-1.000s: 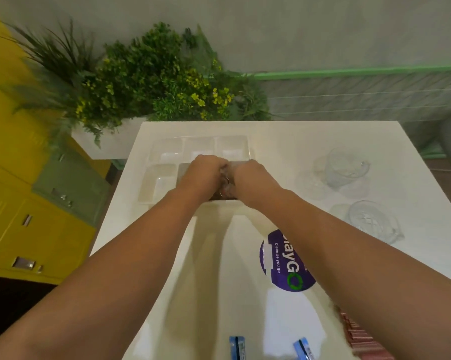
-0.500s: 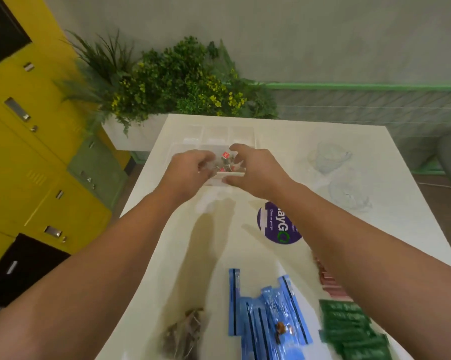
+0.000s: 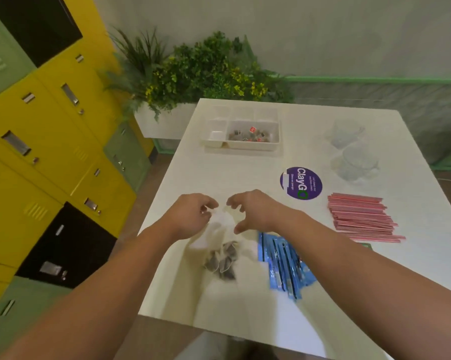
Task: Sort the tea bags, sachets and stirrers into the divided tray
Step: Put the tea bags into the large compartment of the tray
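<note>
Near the table's (image 3: pixel 245 172) seven o'clock edge, the left hand (image 3: pixel 190 216) is pinching the rim of a clear bag (image 3: pixel 216 229) holding tea bags (image 3: pixel 223 261). The right hand (image 3: pixel 253 211) is curling at the same rim, its hold too blurred to tell. The divided tray (image 3: pixel 214 144) is sitting at twelve o'clock with more tea bags (image 3: pixel 250 135) lying in its large compartment. Blue sachets (image 3: pixel 281 266) are lying at five and pink stirrers (image 3: pixel 362 219) at three.

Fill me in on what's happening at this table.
A person is sorting drink supplies into a divided tray. Its big compartment already holds tea bags. The left hand and right hand hover with curled fingers over a loose pile of more bags near the front edge. Blur hides whether they grip anything. The blue sachets and pink stirrers lie unsorted on the table.
</note>
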`<act>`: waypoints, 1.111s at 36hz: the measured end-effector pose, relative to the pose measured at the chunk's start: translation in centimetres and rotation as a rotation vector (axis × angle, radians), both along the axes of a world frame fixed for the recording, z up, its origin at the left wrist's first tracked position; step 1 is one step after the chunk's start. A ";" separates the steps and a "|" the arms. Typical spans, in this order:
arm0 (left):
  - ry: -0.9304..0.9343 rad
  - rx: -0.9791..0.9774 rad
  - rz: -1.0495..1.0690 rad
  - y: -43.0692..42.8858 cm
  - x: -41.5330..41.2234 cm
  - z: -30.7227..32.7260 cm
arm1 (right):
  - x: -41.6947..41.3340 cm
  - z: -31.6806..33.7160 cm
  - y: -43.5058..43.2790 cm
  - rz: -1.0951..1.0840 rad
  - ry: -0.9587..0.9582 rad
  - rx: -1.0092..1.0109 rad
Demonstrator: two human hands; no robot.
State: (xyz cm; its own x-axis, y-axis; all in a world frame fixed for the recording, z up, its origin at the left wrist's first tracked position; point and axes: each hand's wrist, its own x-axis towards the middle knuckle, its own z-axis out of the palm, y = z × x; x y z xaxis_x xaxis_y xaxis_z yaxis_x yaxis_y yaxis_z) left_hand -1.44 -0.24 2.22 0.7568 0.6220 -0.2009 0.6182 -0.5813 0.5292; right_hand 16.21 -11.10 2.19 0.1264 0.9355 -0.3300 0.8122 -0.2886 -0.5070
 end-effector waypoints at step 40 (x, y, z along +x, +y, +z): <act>-0.222 0.062 -0.005 3.8 5.6 1.1 | 5.3 3.2 3.1 -0.444 0.003 0.433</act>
